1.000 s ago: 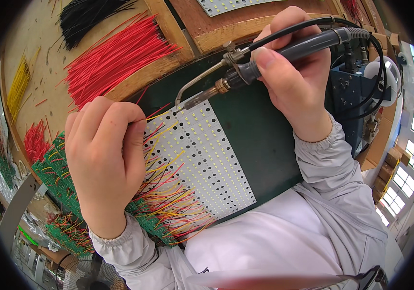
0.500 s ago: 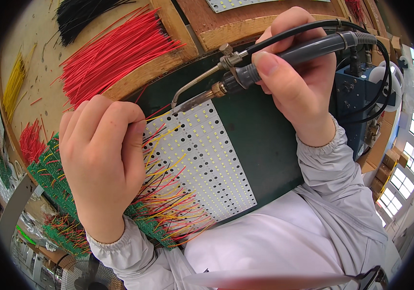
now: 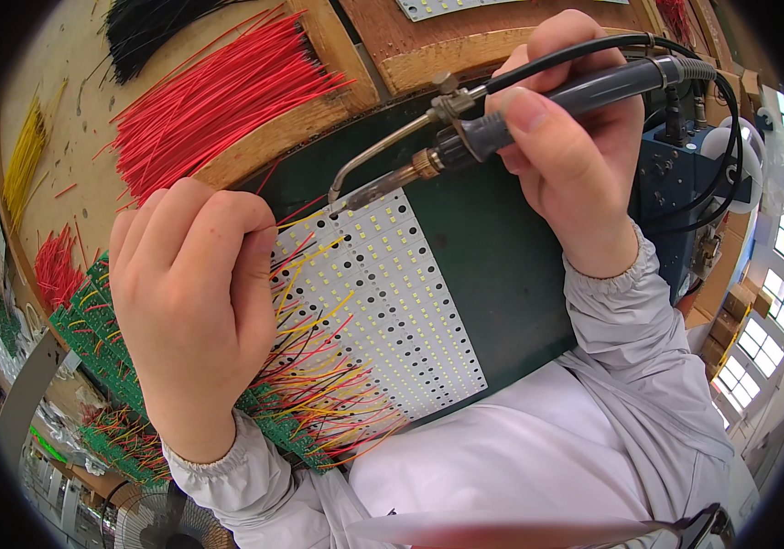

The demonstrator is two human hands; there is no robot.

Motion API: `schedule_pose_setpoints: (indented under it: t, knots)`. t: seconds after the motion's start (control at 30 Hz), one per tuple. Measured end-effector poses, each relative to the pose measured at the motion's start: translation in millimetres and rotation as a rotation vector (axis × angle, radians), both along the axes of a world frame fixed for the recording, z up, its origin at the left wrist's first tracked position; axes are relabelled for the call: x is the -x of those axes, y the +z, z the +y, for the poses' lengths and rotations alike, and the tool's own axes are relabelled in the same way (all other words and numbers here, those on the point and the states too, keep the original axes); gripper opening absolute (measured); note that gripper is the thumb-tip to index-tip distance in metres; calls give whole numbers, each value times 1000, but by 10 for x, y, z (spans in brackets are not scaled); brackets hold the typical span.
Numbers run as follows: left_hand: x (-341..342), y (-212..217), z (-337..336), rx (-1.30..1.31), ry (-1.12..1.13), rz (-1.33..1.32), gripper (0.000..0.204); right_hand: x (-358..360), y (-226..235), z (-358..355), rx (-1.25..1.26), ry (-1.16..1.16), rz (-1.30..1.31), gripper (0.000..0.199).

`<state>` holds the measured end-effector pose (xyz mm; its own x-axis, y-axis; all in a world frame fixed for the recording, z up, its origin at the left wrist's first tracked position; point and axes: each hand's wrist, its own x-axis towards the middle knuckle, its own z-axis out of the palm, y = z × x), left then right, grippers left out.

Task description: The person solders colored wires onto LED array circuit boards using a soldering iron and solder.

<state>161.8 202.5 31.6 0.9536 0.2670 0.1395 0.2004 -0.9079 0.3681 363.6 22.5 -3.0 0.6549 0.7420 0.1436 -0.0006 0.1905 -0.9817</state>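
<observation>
My right hand point(image 3: 579, 151) is wrapped round the dark grey handle of a soldering iron point(image 3: 593, 90), which has a thin metal feed tube point(image 3: 383, 144) clamped along it. The tip meets the upper left corner of a white LED panel point(image 3: 410, 311), at the end of a yellow wire point(image 3: 305, 218). My left hand point(image 3: 195, 293) is closed in a pinch on that wire, though its fingertips are partly hidden. Red, black and yellow wires point(image 3: 328, 393) fan across the panel's left side from green circuit boards point(image 3: 103, 329) beneath and beside my left hand.
Bundles of red wires point(image 3: 218, 101), black wires point(image 3: 149, 32) and yellow wires point(image 3: 26, 169) lie beyond a wooden strip point(image 3: 273, 142). A blue soldering machine point(image 3: 675, 174) with black cables stands on the right. Another white panel point(image 3: 447, 7) rests at the far edge.
The soldering iron and my right hand have shifted slightly to the right, with the tip still at the panel's corner. My left hand has hardly moved.
</observation>
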Motion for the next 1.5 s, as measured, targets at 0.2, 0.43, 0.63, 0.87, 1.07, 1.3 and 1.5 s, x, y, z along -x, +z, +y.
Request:
schedule_pose_setpoints:
  t: [0.2, 0.43, 0.63, 0.87, 1.07, 1.3, 1.5]
  knots:
    - [6, -17, 9, -1, -15, -24, 12, 18, 28, 7, -80, -12, 136, 29]
    - [66, 76, 62, 52, -4, -111, 28, 23, 98, 10, -64, -41, 176, 24]
    - [87, 207, 135, -165, -13, -91, 29, -4, 86, 13, -91, -8, 149, 21]
    - [131, 393, 95, -53, 52, 24, 24, -32, -10, -4, -57, -24, 91, 18]
    - [136, 449, 48, -225, 90, 101, 20, -27, -64, 10, -139, -11, 67, 17]
    - [167, 365, 64, -152, 98, 73, 16, -28, -27, -4, -104, 6, 114, 16]
    - [86, 416, -55, -44, -9, 110, 15, -77, -85, -13, -98, 20, 74, 16]
